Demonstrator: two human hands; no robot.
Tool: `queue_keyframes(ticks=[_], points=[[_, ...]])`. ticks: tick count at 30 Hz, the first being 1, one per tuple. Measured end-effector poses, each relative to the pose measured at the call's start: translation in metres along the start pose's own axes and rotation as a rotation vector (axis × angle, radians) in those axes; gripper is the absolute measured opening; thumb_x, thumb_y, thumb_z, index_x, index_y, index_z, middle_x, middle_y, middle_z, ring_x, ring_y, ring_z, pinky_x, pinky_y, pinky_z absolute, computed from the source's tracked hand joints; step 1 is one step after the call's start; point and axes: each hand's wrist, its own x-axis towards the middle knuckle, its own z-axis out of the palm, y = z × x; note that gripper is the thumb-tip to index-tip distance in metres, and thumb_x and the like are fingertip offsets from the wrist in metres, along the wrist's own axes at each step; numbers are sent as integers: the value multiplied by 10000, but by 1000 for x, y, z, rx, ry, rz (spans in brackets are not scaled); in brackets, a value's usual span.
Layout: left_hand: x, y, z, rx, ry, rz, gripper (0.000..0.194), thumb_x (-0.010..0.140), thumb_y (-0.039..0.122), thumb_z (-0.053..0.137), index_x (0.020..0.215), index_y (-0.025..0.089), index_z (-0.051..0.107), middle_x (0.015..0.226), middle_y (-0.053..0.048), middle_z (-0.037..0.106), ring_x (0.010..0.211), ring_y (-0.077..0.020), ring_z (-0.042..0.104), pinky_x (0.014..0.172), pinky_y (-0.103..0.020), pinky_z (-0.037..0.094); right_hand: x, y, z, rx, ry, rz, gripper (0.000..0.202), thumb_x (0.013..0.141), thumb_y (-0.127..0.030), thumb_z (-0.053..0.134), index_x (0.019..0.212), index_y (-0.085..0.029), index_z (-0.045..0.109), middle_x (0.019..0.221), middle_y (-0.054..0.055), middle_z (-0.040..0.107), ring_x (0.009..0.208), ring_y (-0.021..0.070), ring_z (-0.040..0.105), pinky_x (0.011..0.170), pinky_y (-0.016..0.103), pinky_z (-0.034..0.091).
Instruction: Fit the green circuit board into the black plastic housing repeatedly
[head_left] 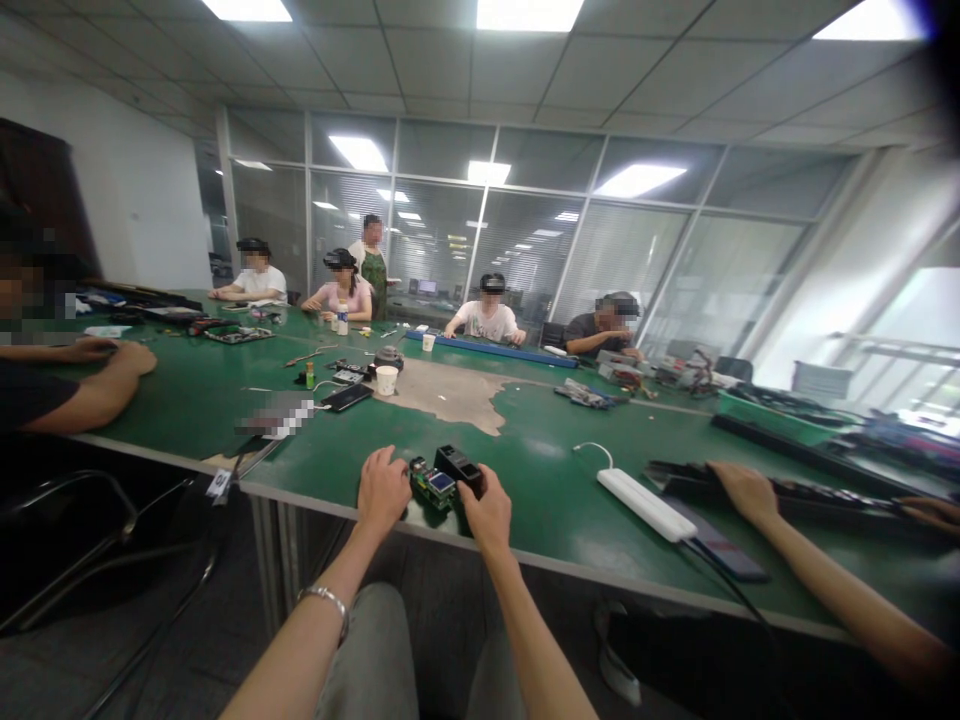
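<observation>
In front of me at the table's near edge lies a small green circuit board (433,482) with a bluish display on it. My left hand (384,490) rests beside its left side, fingers loosely bent and spread; whether they touch the board is hard to tell. A black plastic housing (459,466) with openings in its top stands tilted just right of the board. My right hand (489,508) grips the housing's right end, with the thumb on the near side and the other fingers partly hidden.
The green table (540,500) also bears a white power strip (646,505), a phone (346,398), a paper cup (386,380) and a bundle of gloves (589,393). At right, a co-worker's hand (744,490) lies on a long black part. Other people sit around the table.
</observation>
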Motion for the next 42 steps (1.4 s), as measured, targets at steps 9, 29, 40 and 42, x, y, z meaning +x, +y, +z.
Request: queue_keyframes(ticks=[9,29,40,42], points=[[1,-2,6,-27,52,-14,307,831,147,488,1094,172,646,1279,-122,577,1203,-251,486,1048,-408,355,-4,-48,-12,332,-26,-5,486,741,-440,647,1149,-179,610,982,68,714,850,206,679,792,319,521],[1,-1,1,-100,51,-17,551,815,57,415,1346,180,493,1363,-114,531,1267,-224,456,1097,-393,309,-18,-52,-4,-59,-119,-150,484,770,-347,626,1218,-168,587,1089,108,682,946,243,647,845,346,486],[0,0,-5,-123,34,4,487,815,65,432,1257,203,583,1337,-91,551,1252,-217,459,1097,-386,310,-25,-43,2,-73,-135,-150,525,743,-335,655,1239,-175,593,1107,117,682,980,268,650,857,365,494],[1,0,-7,-131,29,11,490,816,68,435,1256,220,588,1342,-81,548,1253,-218,458,1094,-387,315,-27,-40,4,-58,-118,-154,562,751,-355,654,1270,-156,568,1160,135,661,1029,276,637,901,383,484]])
